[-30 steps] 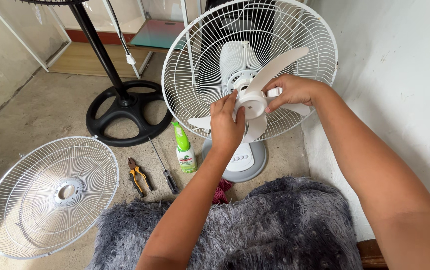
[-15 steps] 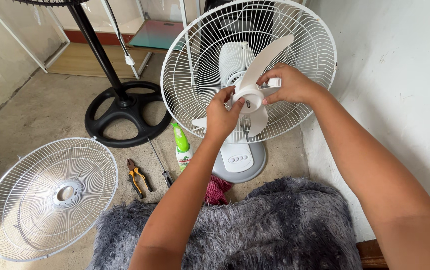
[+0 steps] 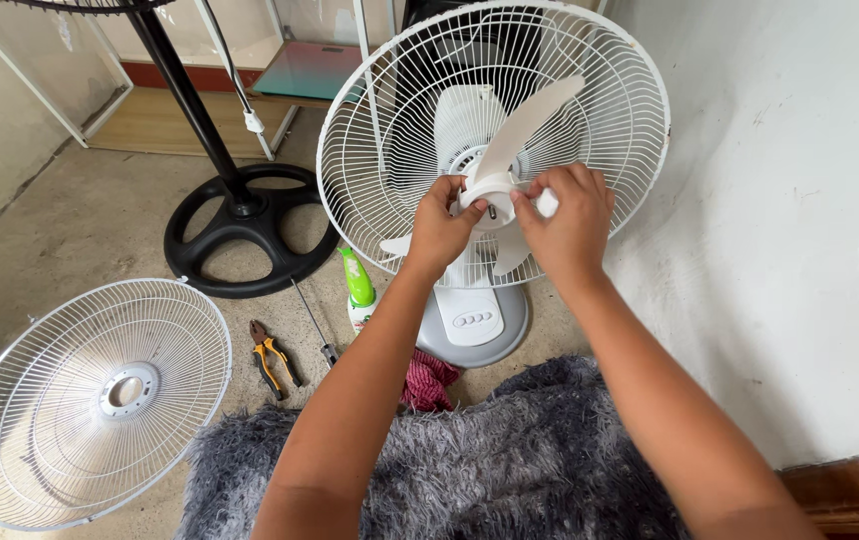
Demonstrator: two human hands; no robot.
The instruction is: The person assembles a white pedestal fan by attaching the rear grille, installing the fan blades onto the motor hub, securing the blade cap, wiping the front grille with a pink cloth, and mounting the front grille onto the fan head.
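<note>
Item: white fan blade [image 3: 510, 150], three-vaned, its hub at the centre of the rear grille [image 3: 590, 90] of a white table fan [image 3: 470, 320] standing on the concrete floor [image 3: 70, 220] close to a white wall [image 3: 780, 200]. Left hand [image 3: 440, 225] closed on the hub's left side; right hand [image 3: 570, 225] closed round the hub's right side, pinching a small white cap [image 3: 547, 203]. Progress, as judged: front grille [image 3: 100, 400] already off and lying flat at left; blade apparently on the shaft, cap not yet seated. Surroundings: green spray bottle [image 3: 358, 285], screwdriver [image 3: 315, 325], orange-handled pliers [image 3: 272, 358], red cloth [image 3: 428, 380], grey shaggy rug [image 3: 510, 460], black stand-fan base [image 3: 245, 230]. Nothing obstructs the hands
</note>
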